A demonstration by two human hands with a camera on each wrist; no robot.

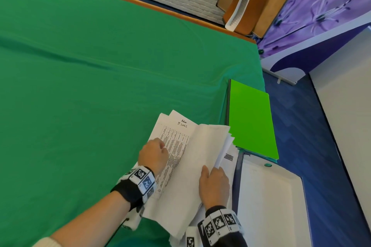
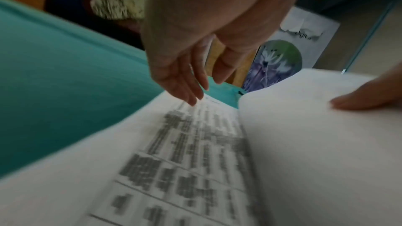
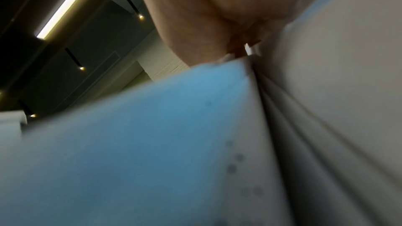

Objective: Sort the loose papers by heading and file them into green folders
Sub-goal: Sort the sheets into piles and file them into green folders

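Left hand, fingers loosely spread, hovers over printed sheet; right hand pinches lifted papers beside green folder.

The head view looks steeply down from above the near right corner of the counter, taking in both wrists, the papers and the floor past the right edge. The left wrist view sits low and close over the papers, facing along the left hand toward the far right corner. The right wrist view is pressed almost against the papers, tilted up past the right hand toward the ceiling. All three share the papers.
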